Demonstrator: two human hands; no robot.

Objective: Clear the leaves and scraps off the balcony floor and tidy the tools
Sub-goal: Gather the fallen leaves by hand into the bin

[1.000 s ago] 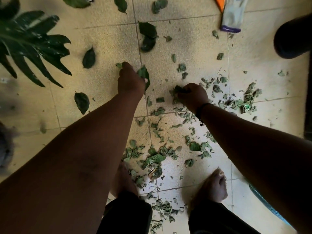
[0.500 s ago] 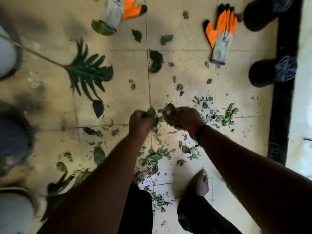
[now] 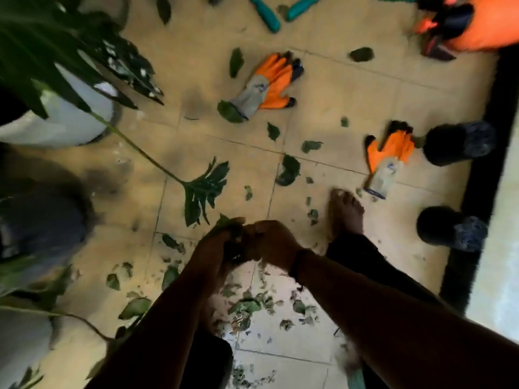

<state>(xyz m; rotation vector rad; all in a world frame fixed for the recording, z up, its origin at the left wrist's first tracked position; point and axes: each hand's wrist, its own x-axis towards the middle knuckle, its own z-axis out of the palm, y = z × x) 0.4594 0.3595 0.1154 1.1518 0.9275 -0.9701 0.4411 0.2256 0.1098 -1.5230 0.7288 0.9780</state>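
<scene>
My left hand [image 3: 214,244] and my right hand [image 3: 271,242] are pressed together above the tiled floor [image 3: 196,80], both gripping one bunch of green leaves [image 3: 229,224] between them. Under my forearms several torn leaf scraps [image 3: 247,304] lie scattered on the tiles. Whole leaves lie further off, one dark leaf [image 3: 289,169] ahead of my hands. Two orange and grey work gloves lie on the floor, one glove [image 3: 266,82] in the middle and another glove [image 3: 389,155] to the right. Teal tool handles [image 3: 269,14] lie at the top edge.
A white plant pot [image 3: 64,122] with big split leaves stands at the left, one long stem reaching to a leaf [image 3: 205,189] near my hands. My bare foot [image 3: 346,211] is planted to the right. Two dark slippers [image 3: 455,144] sit by a black threshold [image 3: 483,178]. An orange object [image 3: 477,29] is top right.
The view has swung forward and up as I rise. My hands have closed together around the gathered leaves and lifted off the floor. The gloves and tool handles have come into view.
</scene>
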